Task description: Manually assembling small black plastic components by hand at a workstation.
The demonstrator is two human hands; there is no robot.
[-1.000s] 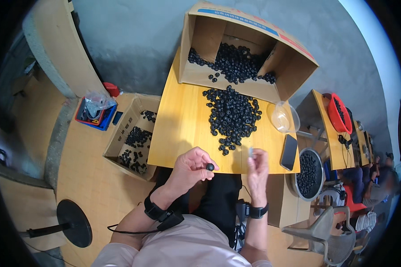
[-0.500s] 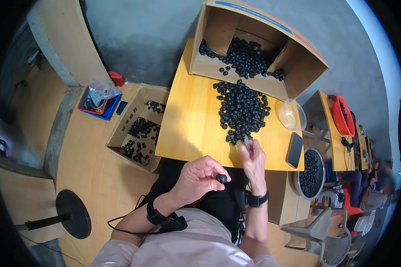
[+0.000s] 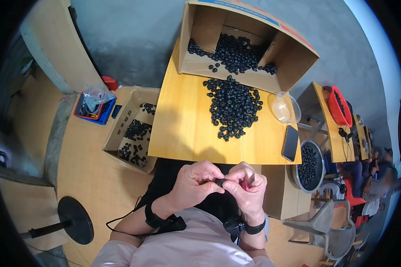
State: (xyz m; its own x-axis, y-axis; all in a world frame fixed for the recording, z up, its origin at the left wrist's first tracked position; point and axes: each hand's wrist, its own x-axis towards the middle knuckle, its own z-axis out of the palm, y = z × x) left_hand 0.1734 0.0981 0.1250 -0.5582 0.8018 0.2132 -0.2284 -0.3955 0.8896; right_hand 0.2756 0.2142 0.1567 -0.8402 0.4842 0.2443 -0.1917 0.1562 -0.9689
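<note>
My left hand (image 3: 192, 183) pinches a small round black part (image 3: 219, 181) between thumb and fingers, just off the table's front edge. My right hand (image 3: 248, 196) meets it from the other side, its thumb and fingertip at the part. Tucked in my right hand is a small red-handled tool (image 3: 244, 184); its tip is mostly hidden by the fingers. Beyond my hands, a pile of similar black parts (image 3: 234, 107), round with holes, lies on the yellow table (image 3: 178, 133). Behind it, a cardboard box (image 3: 294, 60) on its side holds more of them.
A clear plastic bowl (image 3: 284, 109) and a phone (image 3: 290, 143) rest at the table's right. Below stands a metal basin (image 3: 318, 178) of black parts; a floor carton (image 3: 113, 142) sits at left. Farther right are a red basin (image 3: 336, 107), a chair (image 3: 316, 222) and other people.
My right hand has drawn back from the pile with the red-handled tool and come to the black part in my left hand. My left hand stays nearly in place.
</note>
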